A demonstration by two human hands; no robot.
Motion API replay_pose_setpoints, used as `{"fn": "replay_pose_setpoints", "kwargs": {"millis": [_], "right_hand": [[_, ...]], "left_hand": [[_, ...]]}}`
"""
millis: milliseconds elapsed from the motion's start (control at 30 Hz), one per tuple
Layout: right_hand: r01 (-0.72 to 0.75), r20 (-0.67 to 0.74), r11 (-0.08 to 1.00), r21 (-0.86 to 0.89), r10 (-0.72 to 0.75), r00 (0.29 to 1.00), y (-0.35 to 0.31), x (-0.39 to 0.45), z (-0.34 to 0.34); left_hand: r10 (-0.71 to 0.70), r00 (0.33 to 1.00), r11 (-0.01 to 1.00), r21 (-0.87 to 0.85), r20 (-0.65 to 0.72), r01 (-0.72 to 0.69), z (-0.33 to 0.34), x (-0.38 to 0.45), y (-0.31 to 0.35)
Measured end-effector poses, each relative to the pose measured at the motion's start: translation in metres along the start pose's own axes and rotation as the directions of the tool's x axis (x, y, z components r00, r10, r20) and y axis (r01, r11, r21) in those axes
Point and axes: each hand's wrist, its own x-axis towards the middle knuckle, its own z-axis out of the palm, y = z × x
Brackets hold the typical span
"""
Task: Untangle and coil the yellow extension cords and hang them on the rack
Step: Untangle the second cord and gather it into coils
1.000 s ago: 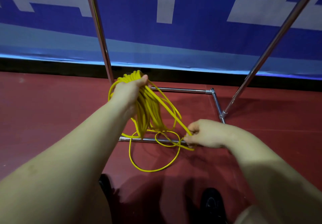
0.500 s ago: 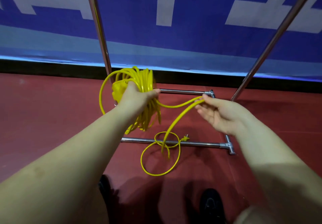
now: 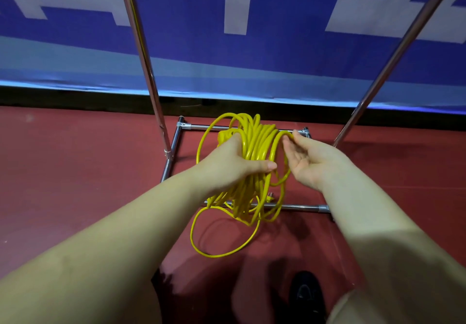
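Note:
A coil of yellow extension cord hangs in front of me, over the base of a chrome rack. My left hand grips the bundle of loops, thumb across the front. My right hand is beside the coil with its palm up and fingers nearly straight, and a single strand lies over its fingertips. The lower loops dangle to the near base bar, and one loose loop lies on the red floor.
Two chrome uprights rise on either side of the coil. The near base bar crosses under my right forearm. A blue and white banner runs behind. My dark shoe stands below.
My right hand lifted a strand from the floor and brought it up to the coil. The loose cord on the floor has become shorter.

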Motion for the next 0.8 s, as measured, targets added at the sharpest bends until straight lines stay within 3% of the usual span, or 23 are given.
{"fn": "replay_pose_setpoints", "kwargs": {"millis": [100, 167, 200, 233, 300, 333, 400, 467, 600, 633, 700, 767, 800], "right_hand": [[0.016, 0.043, 0.998, -0.058, -0.013, 0.999, -0.001, 0.0, 0.001], [0.075, 0.115, 0.967, -0.245, -0.047, 0.992, -0.003, -0.002, 0.002], [0.128, 0.151, 0.9, -0.417, -0.07, 0.986, -0.004, -0.003, 0.002], [0.209, 0.198, 0.746, -0.632, -0.105, 0.975, -0.003, -0.005, 0.001], [0.382, 0.356, 0.239, -0.893, -0.148, 0.923, 0.005, -0.006, -0.004], [0.441, 0.434, 0.022, -0.897, -0.137, 0.89, 0.011, -0.006, -0.008], [0.518, 0.546, -0.211, -0.829, -0.105, 0.831, 0.021, -0.005, -0.011], [0.581, 0.633, -0.287, -0.761, -0.135, 0.762, 0.026, -0.003, -0.013], [0.67, 0.734, -0.301, -0.679, -0.265, 0.625, 0.026, -0.003, -0.008], [0.661, 0.73, -0.312, -0.683, -0.25, 0.636, 0.027, -0.002, -0.008], [0.598, 0.654, -0.336, -0.727, -0.075, 0.753, 0.027, -0.002, -0.009], [0.495, 0.44, -0.315, -0.81, 0.232, 0.867, 0.026, -0.005, -0.016], [0.436, 0.324, -0.323, -0.84, 0.346, 0.881, 0.025, -0.007, -0.022]], "left_hand": [[-0.001, 0.999, 0.999, -0.041, 0.032, 0.002, 0.0, -0.001, 0.002], [-0.004, 1.0, 0.993, -0.12, 0.0, 0.004, -0.002, 0.001, 0.002], [-0.016, 0.999, 0.986, -0.166, -0.032, 0.01, -0.004, 0.002, 0.002], [-0.04, 0.997, 0.977, -0.213, -0.073, 0.024, -0.006, 0.005, 0.0], [-0.102, 0.987, 0.948, -0.312, -0.126, 0.058, -0.011, 0.009, -0.002], [-0.123, 0.982, 0.933, -0.354, -0.142, 0.065, -0.013, 0.009, -0.003], [-0.157, 0.977, 0.904, -0.42, -0.145, 0.082, -0.015, 0.008, -0.001], [-0.2, 0.965, 0.872, -0.48, -0.17, 0.096, -0.017, 0.008, 0.0], [-0.281, 0.926, 0.804, -0.588, -0.253, 0.083, -0.027, 0.01, 0.002], [-0.287, 0.916, 0.8, -0.596, -0.28, 0.069, -0.029, 0.01, 0.002], [-0.301, 0.894, 0.792, -0.609, -0.332, 0.041, -0.032, 0.01, 0.004], [-0.326, 0.859, 0.766, -0.643, -0.394, -0.004, -0.042, 0.012, 0.006], [-0.344, 0.841, 0.745, -0.666, -0.417, -0.026, -0.049, 0.013, 0.007]]}}
